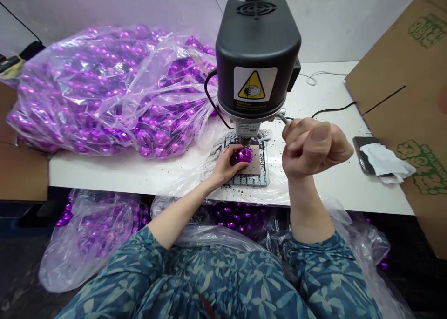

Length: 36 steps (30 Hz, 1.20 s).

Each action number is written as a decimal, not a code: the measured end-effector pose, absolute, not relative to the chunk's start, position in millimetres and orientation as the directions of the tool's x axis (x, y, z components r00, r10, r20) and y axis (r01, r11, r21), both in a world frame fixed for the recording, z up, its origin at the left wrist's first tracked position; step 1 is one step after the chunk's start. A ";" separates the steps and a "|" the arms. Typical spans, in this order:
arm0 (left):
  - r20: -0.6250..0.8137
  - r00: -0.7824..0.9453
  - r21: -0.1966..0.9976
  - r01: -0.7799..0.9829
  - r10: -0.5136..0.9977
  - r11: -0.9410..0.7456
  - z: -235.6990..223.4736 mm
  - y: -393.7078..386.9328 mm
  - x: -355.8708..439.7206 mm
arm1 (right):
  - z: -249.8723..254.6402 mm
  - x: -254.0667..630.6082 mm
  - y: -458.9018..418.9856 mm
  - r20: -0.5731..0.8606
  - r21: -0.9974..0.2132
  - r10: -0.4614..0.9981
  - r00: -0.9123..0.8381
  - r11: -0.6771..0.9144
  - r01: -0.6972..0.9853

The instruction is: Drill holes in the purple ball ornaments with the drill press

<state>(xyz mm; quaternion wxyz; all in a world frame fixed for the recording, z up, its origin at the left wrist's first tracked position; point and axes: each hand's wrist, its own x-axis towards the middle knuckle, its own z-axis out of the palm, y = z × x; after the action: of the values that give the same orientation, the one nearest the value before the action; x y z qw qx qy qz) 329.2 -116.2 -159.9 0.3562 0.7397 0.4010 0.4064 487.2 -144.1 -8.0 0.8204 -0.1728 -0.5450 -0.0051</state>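
Observation:
A black bench drill press [258, 53] stands on the white table, its chuck [245, 141] low over the base. Under the chuck sits a shiny purple ball [243, 156], which my left hand [226, 165] grips between thumb and fingers. The ball rests on a brown board [256, 163] lying on the slotted metal base [264, 177]. Raised to the right of the machine, my right hand [312, 146] is closed round the drill press's feed lever [282, 118]; the fingers hide most of it. Dark shavings are scattered about the base.
A large clear bag [115, 86] full of purple balls fills the table's left side. More bagged purple balls [101, 230] hang below the front edge. At the right are a phone [365, 158] under a white tissue [386, 160] and a cardboard box [405, 100].

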 end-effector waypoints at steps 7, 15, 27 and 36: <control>0.301 0.346 0.862 0.300 0.889 -0.409 -160.2 -115.9 329.2 | -18.3 490.1 -139.2 0.938 -0.154 0.073 0.339 0.963 0.219; 0.311 0.346 0.863 0.287 0.885 -0.416 -162.0 -116.5 329.8 | -22.7 492.3 -134.9 0.960 -0.056 -0.023 0.281 0.961 0.270; 0.303 0.314 0.886 0.255 0.900 -0.388 -160.8 -118.2 332.7 | -25.3 491.5 -142.0 0.973 -0.077 0.023 0.231 0.971 0.226; 0.277 0.241 0.869 0.350 0.930 -0.350 -134.5 -156.2 320.4 | 51.2 486.8 -127.0 0.761 -0.545 0.468 0.450 0.837 0.052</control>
<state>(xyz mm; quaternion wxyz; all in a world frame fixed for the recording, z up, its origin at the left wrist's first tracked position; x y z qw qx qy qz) 320.4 -156.2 -134.5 0.3469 0.7073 0.4526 0.4179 486.8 -127.0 51.2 0.8122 -0.2554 -0.5087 0.1280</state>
